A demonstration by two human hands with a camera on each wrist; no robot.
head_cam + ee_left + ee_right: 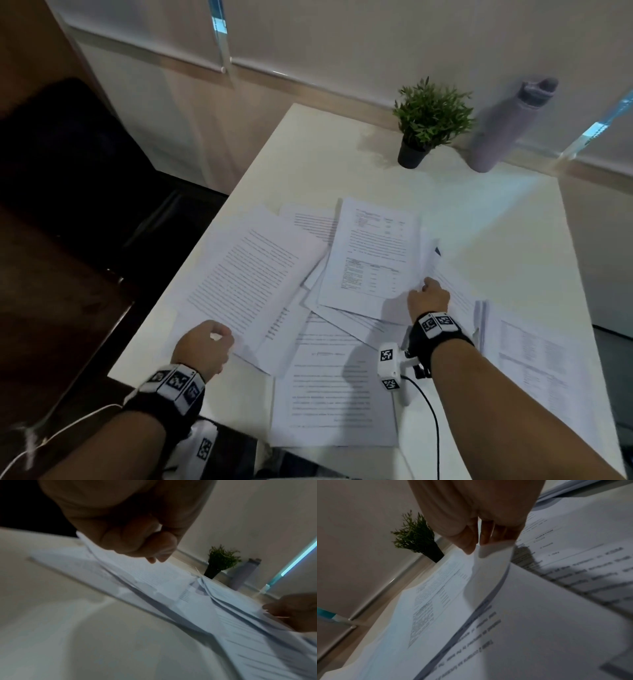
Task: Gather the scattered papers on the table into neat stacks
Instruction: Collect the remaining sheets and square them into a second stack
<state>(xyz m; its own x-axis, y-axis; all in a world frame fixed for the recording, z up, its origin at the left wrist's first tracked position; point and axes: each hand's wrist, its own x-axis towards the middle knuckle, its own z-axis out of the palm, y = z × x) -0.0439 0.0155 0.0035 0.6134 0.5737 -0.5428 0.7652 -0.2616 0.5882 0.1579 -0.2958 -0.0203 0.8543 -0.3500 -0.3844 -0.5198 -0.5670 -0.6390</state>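
Pinching papers on the table, both hands, right hand pinch clear only at wrist view, left hand likewise.

A small green potted plant in a dark pot stands upright well beyond the hands, near the table's far edge. Just to its right stands a lavender water bottle. A dark chair sits left of the left hand, off the table.

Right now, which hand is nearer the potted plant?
Right. The right hand pinches sheets in the middle of the table, nearly straight below the potted plant. The left hand grips papers at the table's near left edge, clearly farther off.
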